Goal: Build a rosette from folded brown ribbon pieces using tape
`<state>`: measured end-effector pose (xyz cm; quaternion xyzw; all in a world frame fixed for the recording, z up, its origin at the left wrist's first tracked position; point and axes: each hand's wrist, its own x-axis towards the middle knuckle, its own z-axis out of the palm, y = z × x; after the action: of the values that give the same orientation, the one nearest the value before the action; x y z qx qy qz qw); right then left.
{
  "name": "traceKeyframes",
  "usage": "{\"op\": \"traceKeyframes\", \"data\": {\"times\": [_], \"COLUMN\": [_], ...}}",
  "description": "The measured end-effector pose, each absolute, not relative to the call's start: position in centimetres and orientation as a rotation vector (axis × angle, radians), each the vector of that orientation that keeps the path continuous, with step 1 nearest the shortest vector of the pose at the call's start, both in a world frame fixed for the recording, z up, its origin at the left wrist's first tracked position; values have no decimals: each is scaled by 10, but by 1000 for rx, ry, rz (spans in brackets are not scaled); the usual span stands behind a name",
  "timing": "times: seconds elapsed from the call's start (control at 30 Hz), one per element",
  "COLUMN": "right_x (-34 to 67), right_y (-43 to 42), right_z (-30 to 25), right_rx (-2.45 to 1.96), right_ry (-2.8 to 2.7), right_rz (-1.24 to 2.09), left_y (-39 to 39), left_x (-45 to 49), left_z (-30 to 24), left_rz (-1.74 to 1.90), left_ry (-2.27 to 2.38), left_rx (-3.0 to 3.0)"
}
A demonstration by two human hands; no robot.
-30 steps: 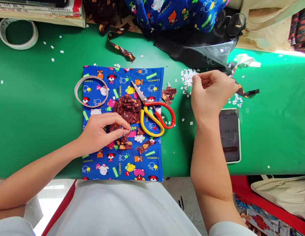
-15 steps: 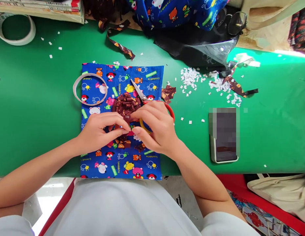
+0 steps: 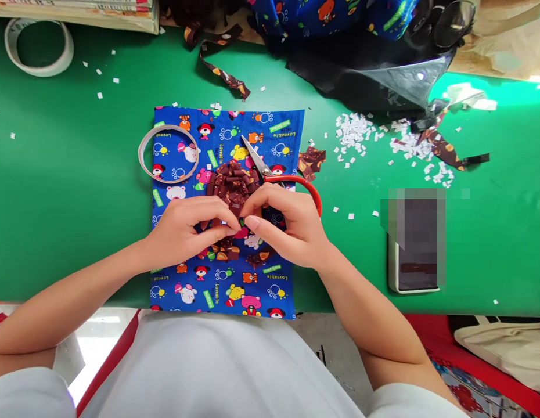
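Observation:
My left hand [image 3: 194, 226] is closed in a pinch, thumb and forefinger around something too small to make out. Right beside its tips, my right hand [image 3: 290, 223] has its thumb and forefinger drawn together; what lies between them is hidden. Scissors with a red handle [image 3: 313, 194] lie partly under my right hand, blades pointing away to the upper left. Whether any finger is in their loops I cannot tell. Just beyond the fingertips is a heap of small brown printed fabric pieces [image 3: 233, 183]. More brown scraps [image 3: 226, 251] lie below the hands on a blue cartoon-print cloth [image 3: 263, 299].
A thin tape ring [image 3: 141, 154] overlaps the cloth's left edge; a wider white ring [image 3: 68, 55] is at upper left. White paper bits [image 3: 355, 133] lie in piles to the right, near a phone [image 3: 418, 249]. Black sheeting [image 3: 361, 81] and books [image 3: 122, 17] line the back.
The whole view has shifted, so things appear slightly farther right. My right fingers have drawn in a little, and the yellow inner part of the scissors handle is now hidden.

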<state>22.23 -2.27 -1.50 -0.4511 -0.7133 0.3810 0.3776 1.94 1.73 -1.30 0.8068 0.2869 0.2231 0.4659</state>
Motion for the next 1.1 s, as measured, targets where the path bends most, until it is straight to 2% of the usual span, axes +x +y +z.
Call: {"op": "traceKeyframes", "data": {"times": [0.7,0.93,1.1], "right_x": [219,218,217], "right_y": [-23,-23,-23], "right_z": [-19,-20,-21], "right_rx": [-1188,-1188,-1192], "right_ry": [-1877,-1862,-1892], "right_rz": [837,754,721], "left_y": [18,17,16], "left_x": [20,18,17], "left_z": [-14,-19,-19], "left_rz": [589,826,935], "left_ry": [586,722,638], "left_rx": [2041,2040,2107]}}
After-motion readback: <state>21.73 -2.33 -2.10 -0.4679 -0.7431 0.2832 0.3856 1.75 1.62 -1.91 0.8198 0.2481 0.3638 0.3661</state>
